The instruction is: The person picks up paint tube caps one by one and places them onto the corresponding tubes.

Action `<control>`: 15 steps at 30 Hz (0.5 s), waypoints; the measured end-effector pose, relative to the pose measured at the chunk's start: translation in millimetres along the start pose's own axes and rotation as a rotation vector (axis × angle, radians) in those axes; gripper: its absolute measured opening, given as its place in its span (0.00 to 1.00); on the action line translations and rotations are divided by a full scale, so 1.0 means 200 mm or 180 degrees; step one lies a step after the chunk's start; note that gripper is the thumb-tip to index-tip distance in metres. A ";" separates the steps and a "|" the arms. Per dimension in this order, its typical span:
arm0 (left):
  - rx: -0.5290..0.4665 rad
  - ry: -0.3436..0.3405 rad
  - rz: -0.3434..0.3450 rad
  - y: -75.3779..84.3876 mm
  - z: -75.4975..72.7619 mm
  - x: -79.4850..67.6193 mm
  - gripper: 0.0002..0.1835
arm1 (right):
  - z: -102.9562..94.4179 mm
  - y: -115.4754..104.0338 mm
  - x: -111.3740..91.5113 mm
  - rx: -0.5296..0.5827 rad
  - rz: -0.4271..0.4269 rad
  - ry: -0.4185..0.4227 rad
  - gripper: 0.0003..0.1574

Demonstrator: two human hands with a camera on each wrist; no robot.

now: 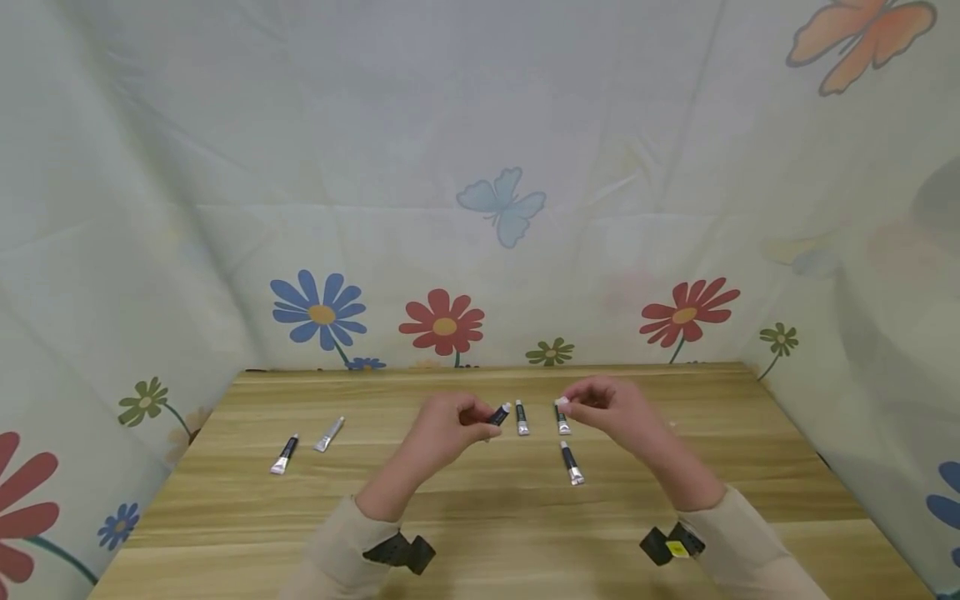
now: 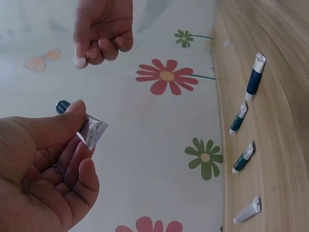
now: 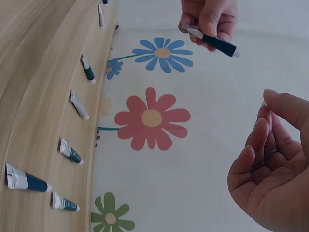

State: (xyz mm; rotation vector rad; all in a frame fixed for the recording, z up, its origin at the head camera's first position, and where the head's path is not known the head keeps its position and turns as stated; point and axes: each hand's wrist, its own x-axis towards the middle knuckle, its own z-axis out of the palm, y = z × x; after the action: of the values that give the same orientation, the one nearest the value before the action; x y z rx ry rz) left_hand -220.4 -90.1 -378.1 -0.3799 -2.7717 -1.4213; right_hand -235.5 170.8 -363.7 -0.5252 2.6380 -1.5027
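My left hand (image 1: 448, 429) pinches a paint tube (image 1: 498, 415) between thumb and fingers, held up over the table. The tube has a dark blue-green body with a silver crimped end, seen in the left wrist view next to the thumb. Its pale nozzle tip points toward the right hand in the right wrist view. With thumb and forefinger, my right hand (image 1: 615, 410) pinches a small white cap (image 2: 79, 62), mostly covered by the fingertips. A short gap separates the hands. Below and between them lie two green-banded tubes (image 1: 522, 417) and a dark blue tube (image 1: 572, 463).
To the left on the wooden table (image 1: 225, 517) lie a dark tube (image 1: 284, 455) and a silver-grey tube (image 1: 329, 434). A pale curtain (image 1: 390, 125) printed with flowers and butterflies rises behind the table's far edge and along both sides.
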 end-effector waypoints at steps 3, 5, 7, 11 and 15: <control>-0.0008 -0.0050 0.0080 0.01 0.01 0.00 0.06 | 0.03 -0.01 0.00 0.0095 -0.0046 -0.0008 0.15; 0.0006 -0.0077 0.0118 0.02 0.02 0.00 0.06 | 0.05 -0.01 0.00 0.0142 -0.0082 0.0000 0.15; 0.0009 -0.0117 0.0131 0.03 0.03 0.00 0.07 | 0.07 -0.01 0.00 0.0197 -0.0097 -0.0001 0.14; 0.0025 -0.0180 0.0178 0.05 0.05 -0.01 0.06 | 0.10 -0.02 0.01 0.0260 -0.0101 -0.0032 0.14; 0.0049 -0.0188 0.0258 0.06 0.06 -0.01 0.05 | 0.12 -0.02 0.01 0.0308 -0.0109 -0.0057 0.14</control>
State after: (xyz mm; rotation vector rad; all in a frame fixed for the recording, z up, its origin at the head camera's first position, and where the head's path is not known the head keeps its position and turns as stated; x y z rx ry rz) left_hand -214.2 -74.0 -375.3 -0.5359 -2.7760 -1.3926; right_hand -231.8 148.0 -372.6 -0.5760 2.5398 -1.6176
